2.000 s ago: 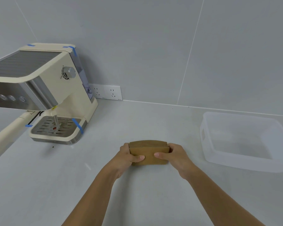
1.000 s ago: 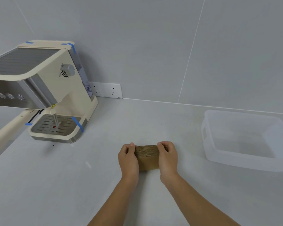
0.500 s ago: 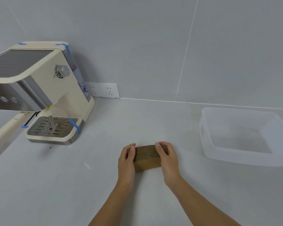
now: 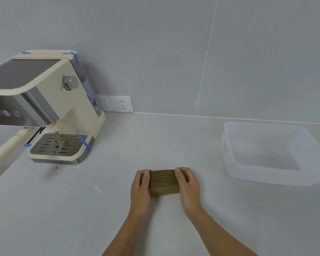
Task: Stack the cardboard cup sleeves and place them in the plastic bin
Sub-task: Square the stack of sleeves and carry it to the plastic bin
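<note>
A stack of brown cardboard cup sleeves [image 4: 163,182] stands on edge on the pale grey counter [image 4: 81,209], in the lower middle of the view, its layered edges facing upward. The left hand [image 4: 140,187] presses against the stack's left end, thumb on the near side and fingers curled over the top and far side. The right hand [image 4: 188,183] mirrors it at the right end, fingers wrapped over the top corner. Both hands are closed on the stack, which is squeezed between them; whether its underside touches the counter or is raised just above it cannot be told. Both forearms enter from the bottom edge of the view.

To the right of the hands, well apart from the stack, a translucent plastic bin [image 4: 227,157] rests on the counter with its open top upward and nothing visible inside. At the far left stands a cream coffee machine [image 4: 50,93] with a round dial on its side, a metal drip tray [image 4: 59,145] at its base, and strips of blue tape [image 4: 83,143] on several corners. Behind it, a white double wall socket [image 4: 116,106] sits low on the grey tiled wall [image 4: 155,52], just above the counter's back edge.
</note>
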